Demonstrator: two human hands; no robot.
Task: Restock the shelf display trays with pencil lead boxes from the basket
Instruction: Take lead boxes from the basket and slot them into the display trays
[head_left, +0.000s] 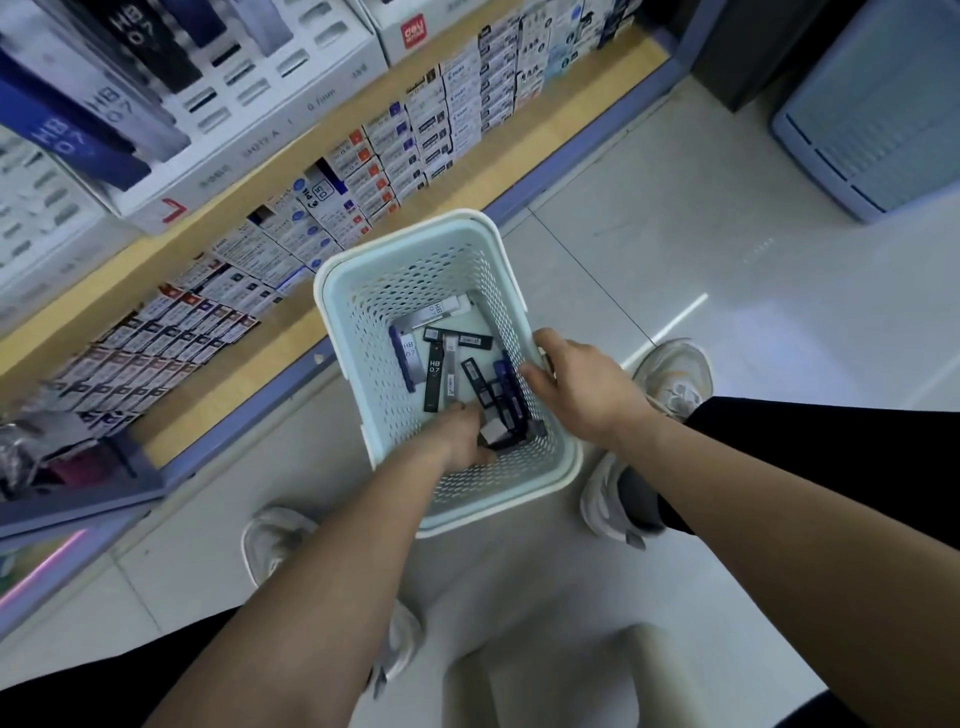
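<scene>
A pale perforated basket (363, 291) stands on the floor in front of the shelf. Several slim pencil lead boxes (434, 382), black, blue and grey, lie loose on its bottom. My left hand (457, 434) reaches down inside the basket and grips a few boxes (498, 434) at the near corner. My right hand (576, 384) hovers over the basket's right rim, fingers curled loosely toward the dark boxes there, holding nothing that I can see. White display trays (218, 156) with upright HB 0.7 boxes sit on the shelf at the upper left.
The low wooden shelf (244, 384) carries rows of small stationery boxes (363, 171) along its front. My shoes (675, 379) stand on the tiled floor beside the basket. A blue plastic crate (872, 109) sits at the upper right.
</scene>
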